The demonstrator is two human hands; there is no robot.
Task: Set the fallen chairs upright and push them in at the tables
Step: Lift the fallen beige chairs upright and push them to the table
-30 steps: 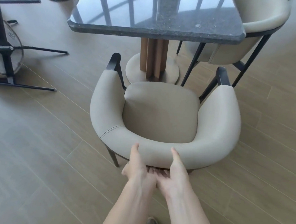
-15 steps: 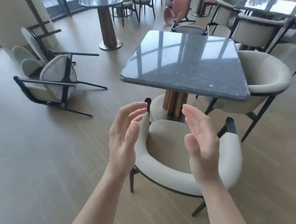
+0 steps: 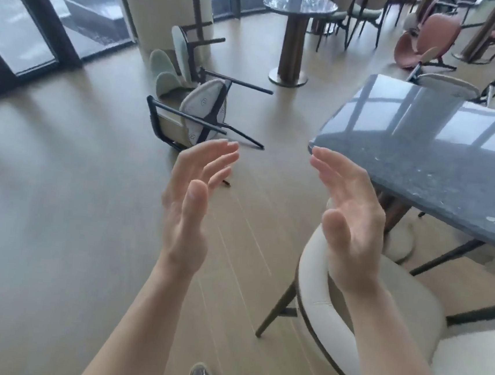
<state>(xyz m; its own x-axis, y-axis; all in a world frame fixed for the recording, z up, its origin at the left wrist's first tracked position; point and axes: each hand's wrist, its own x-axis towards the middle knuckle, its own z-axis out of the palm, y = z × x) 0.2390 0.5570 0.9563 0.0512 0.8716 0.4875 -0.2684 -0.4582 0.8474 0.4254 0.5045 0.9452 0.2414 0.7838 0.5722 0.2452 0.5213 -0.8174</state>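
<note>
Just under my right hand (image 3: 354, 228), the upright chair (image 3: 312, 284) sits tucked at the table (image 3: 424, 162), so I judge it finished. My left hand (image 3: 189, 209) is empty too, and all my fingers (image 3: 212, 159) are straight and spread. Well ahead of them a fallen chair (image 3: 199, 113) lies on its side, likely next.

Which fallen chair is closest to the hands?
The beige chair with black legs, lying sideways just beyond the left hand; the pale green chair lies farther back.

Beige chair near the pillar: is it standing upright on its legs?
No, the beige chair lies tipped on its side, with its seat underside facing the camera and its black legs pointing sideways.
</note>
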